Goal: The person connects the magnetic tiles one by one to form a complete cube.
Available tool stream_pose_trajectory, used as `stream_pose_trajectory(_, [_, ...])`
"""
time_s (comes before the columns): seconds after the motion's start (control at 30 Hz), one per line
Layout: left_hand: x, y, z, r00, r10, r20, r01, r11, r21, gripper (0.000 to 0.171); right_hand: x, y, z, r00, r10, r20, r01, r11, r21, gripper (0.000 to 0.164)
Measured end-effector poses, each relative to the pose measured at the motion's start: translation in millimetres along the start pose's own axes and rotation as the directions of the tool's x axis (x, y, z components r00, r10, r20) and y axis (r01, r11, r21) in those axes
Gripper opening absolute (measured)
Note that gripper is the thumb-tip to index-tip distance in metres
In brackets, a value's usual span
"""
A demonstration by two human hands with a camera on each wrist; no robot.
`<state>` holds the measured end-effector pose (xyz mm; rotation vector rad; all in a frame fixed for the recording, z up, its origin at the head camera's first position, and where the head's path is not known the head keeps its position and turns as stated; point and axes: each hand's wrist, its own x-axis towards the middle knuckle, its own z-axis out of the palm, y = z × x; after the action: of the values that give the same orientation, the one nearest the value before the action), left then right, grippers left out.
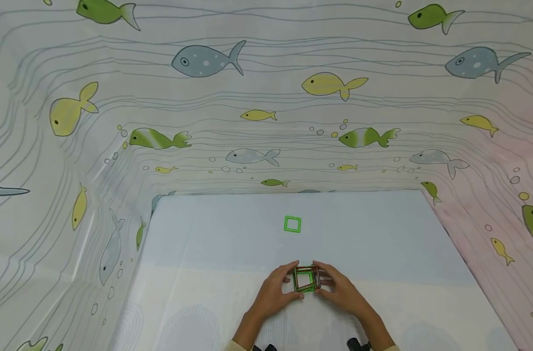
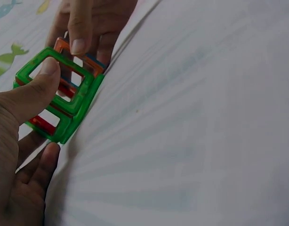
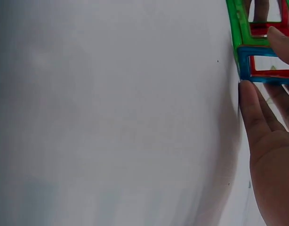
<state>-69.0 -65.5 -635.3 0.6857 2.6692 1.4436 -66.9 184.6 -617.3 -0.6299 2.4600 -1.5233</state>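
Both hands hold a small open-sided cube of magnetic tiles (image 1: 307, 288) low on the table, near its front. The left hand (image 1: 273, 292) grips its left side, thumb in front and fingers behind. In the left wrist view, that thumb presses a green square tile (image 2: 64, 123) on the near face, with red tile edges behind it. From the other side the right hand (image 1: 343, 292) grips the cube between thumb and fingers. A blue tile (image 3: 244, 63) forms the side by this hand, its fingertips right at the lower edge.
A single green square tile (image 1: 285, 224) lies flat on the table farther back, beyond the hands. The pale table (image 1: 205, 234) is bordered at the back and sides by a sheet (image 1: 275, 97) printed with fish.
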Motion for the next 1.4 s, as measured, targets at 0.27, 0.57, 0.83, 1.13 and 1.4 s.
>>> stream_pose_trajectory(0.27, [0.8,0.7,-1.9,1.0,0.007,0.006,-0.007,1.0,-0.007,0.088,1.4,1.0,-0.2,1.0,-0.007,-0.004,0.007,1.0,-0.014,0.08])
stream_pose_trajectory(0.57, [2.7,-0.1,-0.2,1.0,0.011,0.0,-0.011,1.0,-0.004,0.087,1.5,-0.6,-1.2,1.0,-0.008,-0.03,0.006,0.999,-0.041,0.09])
stream_pose_trajectory(0.83, [0.3,-2.0,2.3,1.0,0.001,0.006,-0.001,1.0,-0.013,0.087,-4.5,-4.1,-0.6,0.998,0.036,-0.049,-0.036,0.999,-0.003,0.085])
stream_pose_trajectory(1.13, [0.3,-2.5,0.6,1.0,0.013,-0.007,-0.013,1.0,0.002,0.087,-4.6,-12.5,-3.4,0.997,-0.072,-0.025,0.065,0.973,-0.223,0.046])
stream_pose_trajectory(1.4, [-0.4,-1.8,0.2,1.0,0.007,-0.007,-0.007,1.0,-0.009,0.087,6.4,-23.1,-8.7,0.989,-0.092,0.117,0.131,0.907,-0.401,0.023])
